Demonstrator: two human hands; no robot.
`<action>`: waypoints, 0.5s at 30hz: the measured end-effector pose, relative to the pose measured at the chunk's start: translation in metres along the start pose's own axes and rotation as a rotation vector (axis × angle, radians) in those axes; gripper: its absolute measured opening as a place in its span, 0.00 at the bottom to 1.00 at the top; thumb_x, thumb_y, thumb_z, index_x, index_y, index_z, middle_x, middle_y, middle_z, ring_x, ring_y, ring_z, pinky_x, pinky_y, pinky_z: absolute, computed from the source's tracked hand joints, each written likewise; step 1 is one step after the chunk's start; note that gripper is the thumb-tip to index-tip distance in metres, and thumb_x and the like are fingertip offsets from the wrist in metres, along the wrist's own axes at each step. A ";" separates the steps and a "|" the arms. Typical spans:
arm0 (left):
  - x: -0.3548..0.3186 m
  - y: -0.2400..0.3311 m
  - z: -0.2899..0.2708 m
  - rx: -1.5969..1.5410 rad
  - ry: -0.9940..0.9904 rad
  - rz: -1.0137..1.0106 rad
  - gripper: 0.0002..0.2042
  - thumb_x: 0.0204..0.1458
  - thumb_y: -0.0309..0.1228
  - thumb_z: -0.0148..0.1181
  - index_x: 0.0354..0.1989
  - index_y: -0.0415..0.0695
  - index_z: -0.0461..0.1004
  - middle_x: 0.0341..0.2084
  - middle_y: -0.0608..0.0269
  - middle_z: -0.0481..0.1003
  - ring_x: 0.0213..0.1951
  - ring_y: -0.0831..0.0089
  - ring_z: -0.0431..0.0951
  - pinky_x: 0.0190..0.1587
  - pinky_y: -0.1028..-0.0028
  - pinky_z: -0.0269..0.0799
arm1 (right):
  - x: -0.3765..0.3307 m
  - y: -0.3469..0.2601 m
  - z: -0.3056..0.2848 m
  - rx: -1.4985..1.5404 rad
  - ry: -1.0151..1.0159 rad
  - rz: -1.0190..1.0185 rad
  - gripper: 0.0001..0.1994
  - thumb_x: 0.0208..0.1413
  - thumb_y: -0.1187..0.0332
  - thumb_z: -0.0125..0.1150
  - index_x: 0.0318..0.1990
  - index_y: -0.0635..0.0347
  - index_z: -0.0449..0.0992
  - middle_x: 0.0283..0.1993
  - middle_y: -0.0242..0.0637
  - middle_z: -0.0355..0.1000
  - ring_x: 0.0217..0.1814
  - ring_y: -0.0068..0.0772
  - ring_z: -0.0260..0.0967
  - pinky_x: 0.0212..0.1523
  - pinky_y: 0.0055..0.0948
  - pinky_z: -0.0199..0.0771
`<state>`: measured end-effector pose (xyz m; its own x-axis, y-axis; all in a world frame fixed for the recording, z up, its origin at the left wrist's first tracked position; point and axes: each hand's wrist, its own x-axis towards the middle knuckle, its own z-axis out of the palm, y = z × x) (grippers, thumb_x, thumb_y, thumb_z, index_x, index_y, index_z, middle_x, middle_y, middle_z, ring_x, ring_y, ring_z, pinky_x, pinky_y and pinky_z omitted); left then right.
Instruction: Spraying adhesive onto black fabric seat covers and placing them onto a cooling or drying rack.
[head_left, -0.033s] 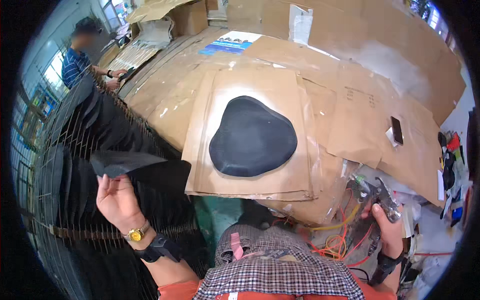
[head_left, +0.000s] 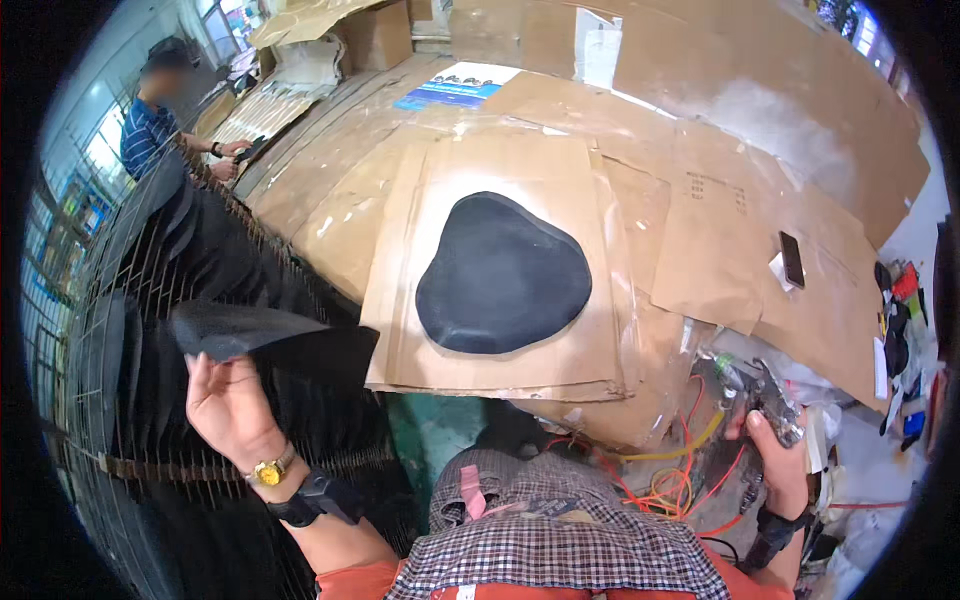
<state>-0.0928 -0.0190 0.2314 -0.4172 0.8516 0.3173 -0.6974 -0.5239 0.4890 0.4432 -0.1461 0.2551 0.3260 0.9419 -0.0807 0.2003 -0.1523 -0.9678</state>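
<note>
Far left, at the back, a co-worker in a blue striped shirt stands with both arms out over the work there. In front of them, here's the tall wire rack, packed with dark, hanging sheets. And in comes the left hand, thumb and fingertips nipped together on the edge of a thin black sheet, palm turned up; the sheet stretches away to the right, its tip right by the cardboard. A yellow-faced watch sits on that wrist, a black strap just below it.

Now to the middle! On the bench, layered cardboard carries a black rounded piece, a soft-cornered triangle lying flat. Behind it, a blue-and-white leaflet; nearest us, the checked apron.

Moving right, orange, red and yellow hoses tangle below the bench edge. Beside them the right hand is closed around a metal tool, thumb up against it; it looks like a spray gun, though the clutter there makes it hard to be certain. Above, a dark phone lies on the bench, and far right there's a jumble of red and black oddments.
</note>
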 end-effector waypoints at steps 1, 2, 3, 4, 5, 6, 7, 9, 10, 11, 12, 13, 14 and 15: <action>0.001 0.008 -0.001 0.016 -0.032 0.019 0.16 0.55 0.19 0.42 0.52 0.33 0.66 0.49 0.47 0.71 0.52 0.59 0.71 0.56 0.60 0.65 | -0.003 0.001 -0.006 -0.002 0.010 0.003 0.25 0.50 0.66 0.61 0.54 0.69 0.65 0.32 0.35 0.71 0.30 0.24 0.69 0.33 0.24 0.72; 0.001 0.015 0.003 -0.015 -0.085 0.063 0.17 0.55 0.19 0.42 0.53 0.32 0.65 0.50 0.47 0.71 0.53 0.58 0.70 0.58 0.59 0.63 | -0.007 -0.001 -0.011 0.009 -0.025 0.012 0.25 0.50 0.66 0.62 0.54 0.69 0.65 0.32 0.35 0.71 0.30 0.24 0.69 0.33 0.24 0.72; 0.000 0.022 0.008 -0.044 -0.135 0.112 0.17 0.55 0.19 0.41 0.54 0.32 0.65 0.51 0.47 0.70 0.55 0.58 0.68 0.60 0.57 0.60 | -0.010 -0.002 -0.014 0.020 -0.066 0.020 0.26 0.50 0.65 0.62 0.55 0.69 0.65 0.32 0.35 0.71 0.29 0.24 0.69 0.34 0.24 0.72; -0.003 0.025 0.023 -0.038 -0.159 0.165 0.18 0.55 0.19 0.41 0.54 0.31 0.64 0.51 0.46 0.70 0.55 0.58 0.68 0.61 0.56 0.58 | -0.014 -0.005 -0.017 0.008 -0.087 0.038 0.27 0.49 0.64 0.63 0.55 0.70 0.64 0.34 0.36 0.72 0.32 0.24 0.70 0.35 0.24 0.73; -0.005 0.028 0.030 0.026 -0.022 0.301 0.16 0.57 0.20 0.42 0.53 0.32 0.65 0.49 0.46 0.71 0.50 0.59 0.73 0.56 0.61 0.66 | -0.016 -0.008 -0.018 0.008 -0.090 0.041 0.27 0.49 0.64 0.63 0.55 0.70 0.64 0.34 0.36 0.72 0.32 0.24 0.70 0.35 0.24 0.73; -0.004 0.034 0.024 0.000 -0.108 0.276 0.16 0.57 0.20 0.42 0.53 0.32 0.65 0.49 0.46 0.71 0.50 0.59 0.73 0.56 0.62 0.66 | -0.020 -0.012 -0.019 -0.020 -0.162 0.070 0.28 0.49 0.64 0.63 0.55 0.70 0.64 0.35 0.37 0.73 0.34 0.24 0.71 0.36 0.24 0.73; -0.003 0.040 0.022 -0.023 -0.192 0.254 0.16 0.57 0.20 0.43 0.54 0.32 0.65 0.49 0.46 0.71 0.50 0.59 0.73 0.57 0.62 0.65 | -0.022 -0.013 -0.020 -0.048 -0.237 0.100 0.28 0.48 0.64 0.64 0.55 0.70 0.64 0.37 0.38 0.73 0.35 0.25 0.71 0.37 0.25 0.73; -0.007 0.045 0.023 -0.076 -0.303 0.161 0.17 0.56 0.20 0.42 0.55 0.33 0.64 0.51 0.45 0.69 0.53 0.57 0.70 0.59 0.58 0.61 | -0.018 -0.005 -0.020 -0.094 -0.307 0.054 0.28 0.48 0.66 0.65 0.55 0.70 0.65 0.39 0.40 0.74 0.37 0.25 0.72 0.39 0.26 0.73; -0.011 0.046 0.027 -0.128 -0.413 0.068 0.19 0.55 0.20 0.41 0.56 0.33 0.63 0.53 0.45 0.68 0.57 0.56 0.67 0.62 0.55 0.57 | -0.014 -0.008 -0.012 -0.033 -0.372 0.091 0.28 0.47 0.66 0.65 0.55 0.69 0.65 0.39 0.39 0.73 0.36 0.25 0.72 0.39 0.26 0.73; -0.016 0.044 0.032 -0.115 -0.410 0.076 0.19 0.55 0.20 0.41 0.56 0.33 0.63 0.53 0.45 0.68 0.57 0.56 0.67 0.62 0.55 0.57 | -0.010 -0.012 -0.003 0.028 -0.440 0.127 0.27 0.47 0.66 0.65 0.54 0.69 0.65 0.38 0.39 0.73 0.36 0.26 0.73 0.40 0.27 0.73; -0.023 0.038 0.037 -0.057 -0.340 0.088 0.19 0.55 0.20 0.40 0.56 0.33 0.63 0.54 0.45 0.67 0.57 0.56 0.66 0.62 0.54 0.56 | -0.006 -0.019 0.010 0.050 -0.407 0.149 0.27 0.47 0.66 0.65 0.54 0.68 0.65 0.36 0.38 0.73 0.37 0.26 0.72 0.39 0.27 0.72; -0.024 0.027 0.036 -0.010 -0.277 0.094 0.20 0.55 0.21 0.40 0.57 0.33 0.62 0.54 0.45 0.67 0.57 0.57 0.66 0.63 0.54 0.55 | 0.001 -0.020 0.020 0.071 -0.383 0.127 0.27 0.47 0.66 0.65 0.53 0.68 0.65 0.33 0.37 0.72 0.36 0.28 0.72 0.37 0.28 0.72; -0.026 0.017 0.030 -0.032 -0.226 0.072 0.21 0.54 0.21 0.39 0.58 0.33 0.62 0.56 0.45 0.66 0.58 0.57 0.65 0.64 0.54 0.53 | 0.007 -0.014 0.028 0.096 -0.324 0.044 0.26 0.47 0.66 0.65 0.52 0.68 0.65 0.33 0.38 0.71 0.34 0.29 0.71 0.36 0.28 0.72; -0.025 0.005 0.037 -0.051 -0.262 0.048 0.21 0.55 0.21 0.39 0.58 0.34 0.62 0.55 0.45 0.66 0.58 0.57 0.66 0.64 0.55 0.55 | 0.013 -0.011 0.033 0.129 -0.265 -0.037 0.25 0.47 0.65 0.65 0.51 0.67 0.65 0.32 0.38 0.71 0.32 0.29 0.70 0.36 0.29 0.72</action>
<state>-0.0642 -0.0439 0.2560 -0.2901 0.7889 0.5418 -0.7120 -0.5562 0.4287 0.4148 -0.1218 0.2572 0.0643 0.9941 -0.0878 0.0828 -0.0930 -0.9922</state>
